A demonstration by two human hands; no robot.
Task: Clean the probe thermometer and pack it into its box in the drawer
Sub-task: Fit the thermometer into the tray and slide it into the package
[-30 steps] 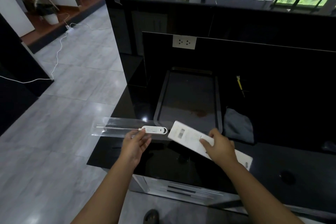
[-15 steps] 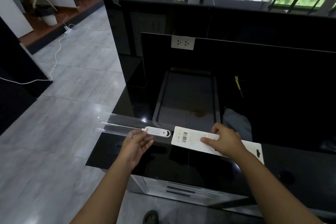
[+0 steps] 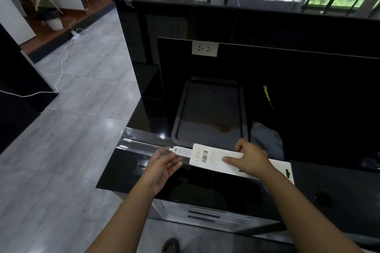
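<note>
Left hand (image 3: pixel 164 165) pinches probe thermometer (image 3: pixel 181 151) by white head, just before tray (image 3: pixel 180 109) near rim; right hand (image 3: pixel 251 158) grips box (image 3: pixel 213 157) alongside, open end touching head; risk: misaligned push jams head at mouth; clear sleeve (image 3: pixel 141 139) snags; probe bends.

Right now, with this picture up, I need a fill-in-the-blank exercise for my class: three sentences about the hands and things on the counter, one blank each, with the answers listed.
1. The right hand grips the white box, whose upward face shows a printed ____.
2. The left hand holds the probe thermometer, its thin metal probe pointing to the person's ____.
3. The grey cloth lies on the ____ side of the dark tray.

Missing words: barcode; left; right.
</note>
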